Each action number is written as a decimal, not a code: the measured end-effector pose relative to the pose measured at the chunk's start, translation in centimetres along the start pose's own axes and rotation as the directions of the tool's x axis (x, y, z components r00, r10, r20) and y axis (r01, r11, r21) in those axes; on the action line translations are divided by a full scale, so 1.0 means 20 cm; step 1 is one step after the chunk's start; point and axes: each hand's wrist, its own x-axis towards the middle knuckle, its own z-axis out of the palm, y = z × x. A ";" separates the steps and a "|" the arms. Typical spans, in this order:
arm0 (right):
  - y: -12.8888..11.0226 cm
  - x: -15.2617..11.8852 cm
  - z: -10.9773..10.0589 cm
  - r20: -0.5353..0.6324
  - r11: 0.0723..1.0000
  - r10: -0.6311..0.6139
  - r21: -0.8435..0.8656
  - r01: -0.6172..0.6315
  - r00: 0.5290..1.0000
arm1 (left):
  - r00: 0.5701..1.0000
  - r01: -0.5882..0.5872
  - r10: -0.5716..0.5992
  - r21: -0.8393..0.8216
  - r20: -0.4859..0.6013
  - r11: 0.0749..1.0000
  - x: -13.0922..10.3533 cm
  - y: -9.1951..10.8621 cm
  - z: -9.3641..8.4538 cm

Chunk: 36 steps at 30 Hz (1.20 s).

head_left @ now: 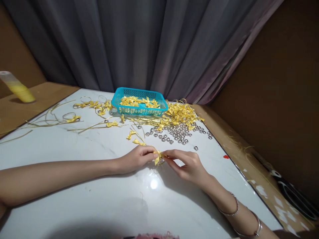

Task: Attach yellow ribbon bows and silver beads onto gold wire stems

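Observation:
Between my two hands, just above the white tabletop, is a small yellow ribbon bow [157,160] with thin gold cord at it. My left hand [136,158] pinches the bow from the left with thumb and forefinger. From the other side, my right hand [188,165] has thumb and forefinger closed at the bow's right edge, by the cord; the exact grip is too small to make out. Two loose yellow bows [138,142] lie just beyond my left fingers. Silver ring-like beads [179,132] are scattered past my right hand.
A turquoise basket [139,111] holding yellow bows stands at the back. Right of it is a heap of corded bows [183,113]. Gold cords [97,127] lie to the left. A spool of yellow thread [21,91] is at far left, black-handled scissors [294,199] at far right.

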 end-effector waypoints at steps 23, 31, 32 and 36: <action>0.00 0.06 0.03 0.412 0.888 0.256 0.258 -0.381 0.874 | 0.971 -0.067 0.046 0.085 0.233 0.994 0.00 -0.01 -0.02; 0.00 0.05 0.04 0.283 0.959 0.138 0.200 -0.200 0.949 | 0.962 -0.070 0.035 0.122 0.270 0.990 0.01 -0.02 -0.03; 0.00 0.05 0.03 0.258 0.965 0.133 0.188 -0.185 0.957 | 0.961 -0.073 0.036 0.129 0.273 0.989 0.01 -0.01 -0.03; 0.00 0.06 0.02 0.183 0.975 0.136 0.150 -0.164 0.974 | 0.964 -0.055 0.014 0.147 0.267 0.988 0.01 0.00 -0.04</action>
